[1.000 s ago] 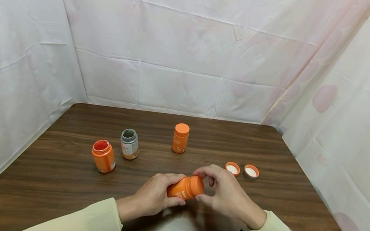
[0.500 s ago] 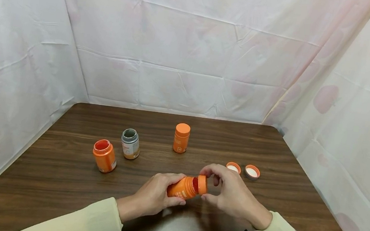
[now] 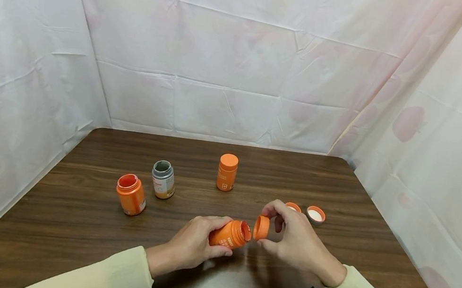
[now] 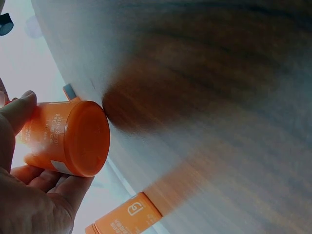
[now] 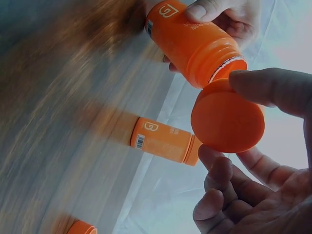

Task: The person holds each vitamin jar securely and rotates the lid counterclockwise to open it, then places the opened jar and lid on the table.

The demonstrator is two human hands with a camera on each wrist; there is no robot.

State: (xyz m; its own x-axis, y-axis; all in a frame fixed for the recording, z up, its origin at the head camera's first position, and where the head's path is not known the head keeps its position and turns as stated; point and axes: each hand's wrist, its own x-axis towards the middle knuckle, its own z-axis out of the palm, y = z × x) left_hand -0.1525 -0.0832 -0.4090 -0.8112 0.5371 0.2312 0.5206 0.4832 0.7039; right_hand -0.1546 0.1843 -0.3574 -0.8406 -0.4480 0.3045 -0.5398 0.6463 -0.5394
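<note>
The left hand [image 3: 193, 238] grips a glossy, tilted orange bottle [image 3: 229, 234]; the right hand [image 3: 298, 239] pinches a shallow, round cap [image 5: 227, 119] nearby.

Brown table [image 3: 55, 219], two open bottles [image 3: 130, 199] [image 3: 163, 185], capped orange bottle [image 3: 226, 174], two caps [image 3: 315, 215] [image 3: 293, 207]

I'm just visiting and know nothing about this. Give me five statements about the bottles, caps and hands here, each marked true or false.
1. The left hand grips a tilted bottle. True.
2. The right hand holds an orange cap. True.
3. That cap sits on the tilted bottle. False: it is off, beside the open mouth.
4. The grey bottle is capped. False: the grey bottle stands open.
5. Two more caps lie on the table. True.
</note>
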